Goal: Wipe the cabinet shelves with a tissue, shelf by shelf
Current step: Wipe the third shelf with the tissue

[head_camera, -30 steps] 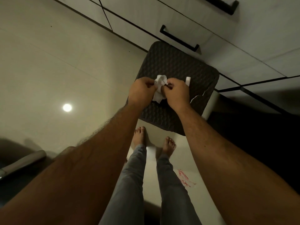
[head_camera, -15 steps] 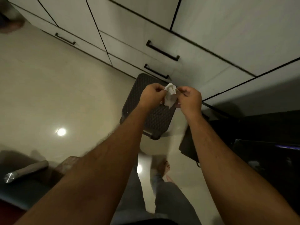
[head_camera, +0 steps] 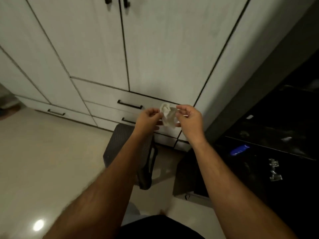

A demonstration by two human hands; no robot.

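Both the left hand and right hand pinch the crumpled tissue, readying it; next, reach a dark shelf on the right.

Both forearms are left bare — no sleeves are seen — and a dark garment is worn below.

Left hand and right hand pinching crumpled tissue, cabinet drawers behind

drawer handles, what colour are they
Black drawer handles, seen in the head view.
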